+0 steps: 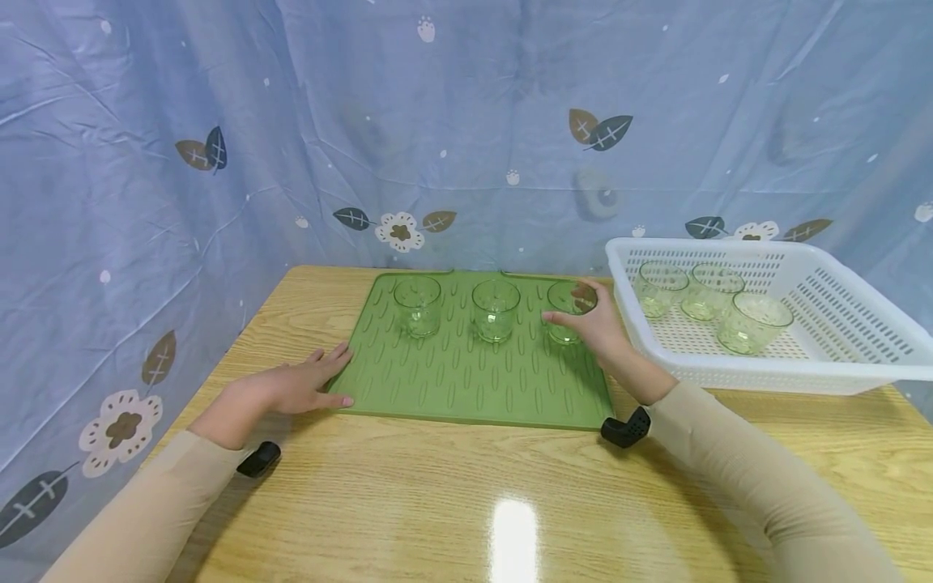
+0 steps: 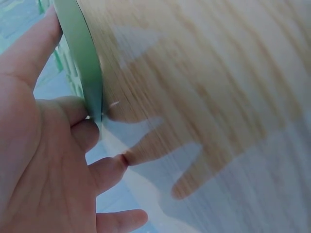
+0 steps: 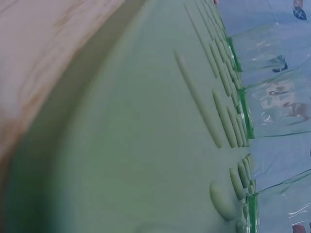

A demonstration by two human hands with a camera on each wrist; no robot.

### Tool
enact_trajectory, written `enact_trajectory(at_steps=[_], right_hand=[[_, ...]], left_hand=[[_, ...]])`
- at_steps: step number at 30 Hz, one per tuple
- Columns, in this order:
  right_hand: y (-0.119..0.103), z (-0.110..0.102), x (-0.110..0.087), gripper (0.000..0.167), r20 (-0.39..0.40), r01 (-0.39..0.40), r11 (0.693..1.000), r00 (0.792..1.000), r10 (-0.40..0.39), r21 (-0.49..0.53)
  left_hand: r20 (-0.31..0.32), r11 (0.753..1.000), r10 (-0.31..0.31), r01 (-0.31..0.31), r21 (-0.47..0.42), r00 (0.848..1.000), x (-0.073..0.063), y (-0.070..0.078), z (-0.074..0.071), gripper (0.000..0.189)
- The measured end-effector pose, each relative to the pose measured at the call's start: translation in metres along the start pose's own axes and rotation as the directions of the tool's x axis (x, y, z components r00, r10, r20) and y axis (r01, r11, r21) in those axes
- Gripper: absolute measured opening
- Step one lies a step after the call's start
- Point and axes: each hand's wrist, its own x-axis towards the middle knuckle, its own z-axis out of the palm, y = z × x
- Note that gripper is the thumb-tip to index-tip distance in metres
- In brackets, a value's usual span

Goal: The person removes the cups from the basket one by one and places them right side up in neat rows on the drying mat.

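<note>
A green ridged drying mat (image 1: 445,385) lies on the wooden table with three clear greenish glasses standing in a row on it: a left glass (image 1: 419,308), a middle glass (image 1: 496,311) and a right glass (image 1: 560,330). My right hand (image 1: 603,328) is around the right glass, thumb on its near left side and fingers behind. The right wrist view shows this glass (image 3: 279,204) upright on the mat, with only fingertips visible at the corner. At the mat's left edge rests my left hand (image 1: 299,385), fingers spread; in the left wrist view its thumb and fingers touch the mat's rim (image 2: 86,68).
To the right stands a white perforated plastic basket (image 1: 765,374), close to my right forearm. Three more glasses sit inside it, among them a tilted glass (image 1: 754,324). A blue patterned curtain (image 1: 510,121) hangs behind the table (image 1: 408,494) and along its left side.
</note>
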Motion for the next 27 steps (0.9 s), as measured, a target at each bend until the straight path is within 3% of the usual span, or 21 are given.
enact_trajectory(at_steps=[27], right_hand=[[-0.0015, -0.0055, -0.0083, 0.099, 0.02, -0.044, 0.998, 0.999, 0.043, 0.036]], left_hand=[[0.029, 0.999, -0.032, 0.032, -0.018, 0.999, 0.001, 0.0038, -0.0035, 0.098]])
